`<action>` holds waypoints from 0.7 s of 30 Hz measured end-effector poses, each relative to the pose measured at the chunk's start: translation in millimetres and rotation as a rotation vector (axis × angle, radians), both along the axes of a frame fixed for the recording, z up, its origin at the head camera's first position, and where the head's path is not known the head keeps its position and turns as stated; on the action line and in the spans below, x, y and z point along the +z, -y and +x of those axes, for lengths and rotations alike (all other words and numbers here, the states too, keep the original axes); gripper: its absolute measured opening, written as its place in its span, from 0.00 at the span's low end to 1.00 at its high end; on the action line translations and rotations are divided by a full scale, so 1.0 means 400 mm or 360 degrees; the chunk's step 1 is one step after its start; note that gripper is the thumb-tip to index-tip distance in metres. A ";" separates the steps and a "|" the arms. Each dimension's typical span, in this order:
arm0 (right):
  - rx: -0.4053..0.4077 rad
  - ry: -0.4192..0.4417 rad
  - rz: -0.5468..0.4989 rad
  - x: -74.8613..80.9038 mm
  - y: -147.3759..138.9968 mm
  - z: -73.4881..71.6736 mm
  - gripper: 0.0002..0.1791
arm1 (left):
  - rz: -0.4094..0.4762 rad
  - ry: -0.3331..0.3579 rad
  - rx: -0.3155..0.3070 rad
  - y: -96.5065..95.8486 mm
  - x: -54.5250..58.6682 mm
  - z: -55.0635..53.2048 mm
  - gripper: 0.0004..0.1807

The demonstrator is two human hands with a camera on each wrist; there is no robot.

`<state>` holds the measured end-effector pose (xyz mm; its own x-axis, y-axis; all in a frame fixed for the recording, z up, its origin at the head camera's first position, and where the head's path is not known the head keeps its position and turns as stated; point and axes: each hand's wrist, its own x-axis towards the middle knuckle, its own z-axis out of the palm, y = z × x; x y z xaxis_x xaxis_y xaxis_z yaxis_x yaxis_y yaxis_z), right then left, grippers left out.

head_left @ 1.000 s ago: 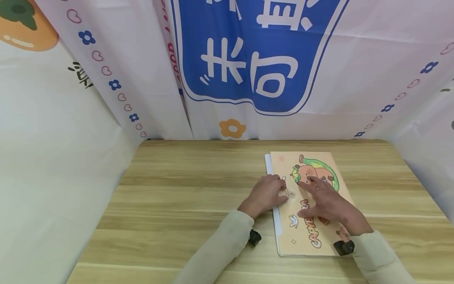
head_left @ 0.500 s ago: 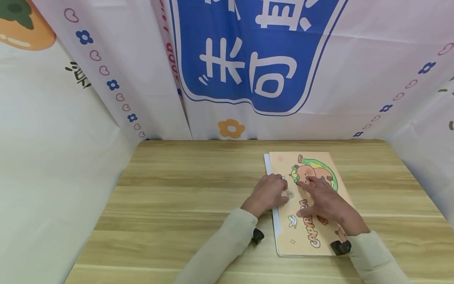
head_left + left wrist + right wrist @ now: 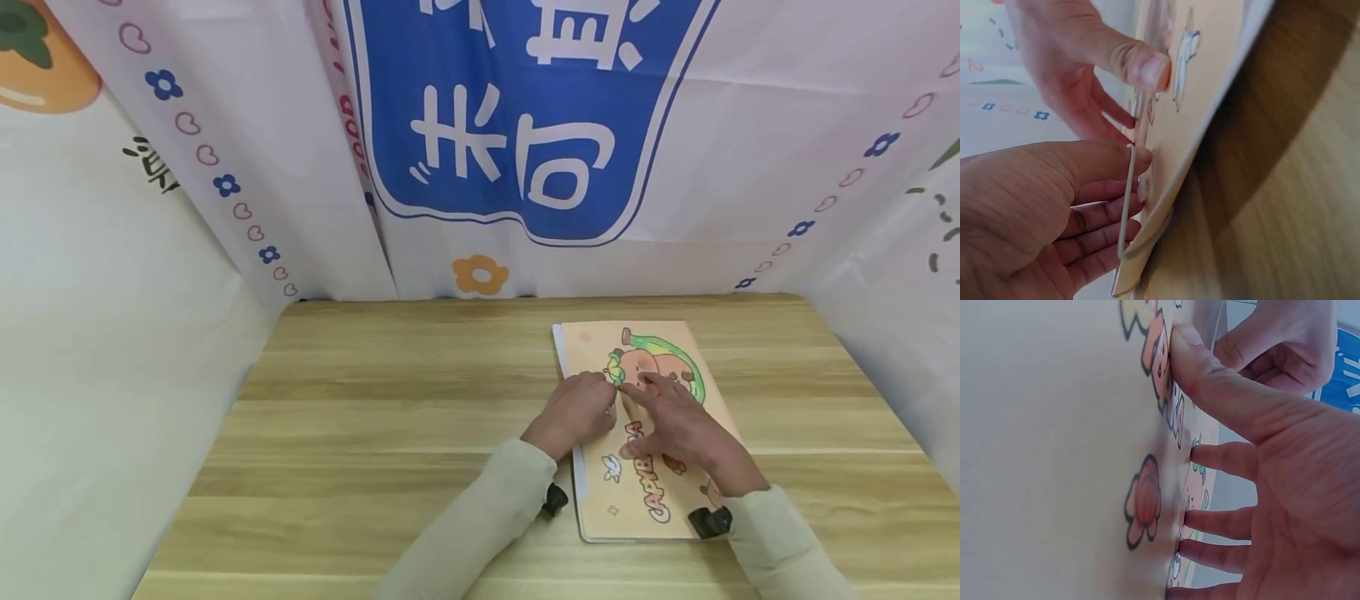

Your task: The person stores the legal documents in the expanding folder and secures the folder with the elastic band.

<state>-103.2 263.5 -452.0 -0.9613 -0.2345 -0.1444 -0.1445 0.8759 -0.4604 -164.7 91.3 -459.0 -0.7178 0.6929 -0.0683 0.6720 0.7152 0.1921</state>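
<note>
A peach file folder (image 3: 600, 523) with a capybara cartoon and red lettering lies on the table, its pale strip along the left edge. My left hand (image 3: 581, 408) is at the middle of that edge. In the left wrist view its thumb and forefinger pinch a thin elastic cord (image 3: 1125, 212), pulled taut and looping around the folder's edge. The round button on the folder is hidden behind this hand in the head view. My right hand (image 3: 678, 429) rests on the cover with fingers spread, thumb and fingertips pressing it, as the right wrist view shows.
The wood-grain table (image 3: 375, 467) stretches left of the folder. Behind it hangs a white cloth backdrop (image 3: 322, 242) with a blue printed sign, and similar cloth closes off both sides.
My left hand has moved a little right over the folder and now covers the round button. My right hand keeps its place on the cover. The head view has shifted slightly.
</note>
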 end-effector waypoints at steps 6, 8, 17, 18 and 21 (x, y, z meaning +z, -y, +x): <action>0.0018 -0.0035 0.0033 -0.011 0.002 -0.003 0.55 | 0.0027 0.0042 0.0044 -0.008 -0.007 0.006 0.03; 0.0016 -0.0038 0.0039 -0.012 0.002 -0.003 0.55 | 0.0055 0.0074 0.0066 -0.006 -0.009 0.005 0.03; -0.0001 -0.0044 0.0024 -0.006 0.001 -0.004 0.55 | 0.0162 0.0107 0.0092 0.002 -0.028 -0.003 0.03; 0.0000 -0.0043 0.0024 -0.006 0.001 -0.004 0.55 | 0.0164 0.0107 0.0089 0.002 -0.030 -0.004 0.03; 0.0002 -0.0040 0.0031 -0.008 0.002 -0.005 0.55 | 0.0164 0.0122 0.0095 0.002 -0.033 -0.006 0.03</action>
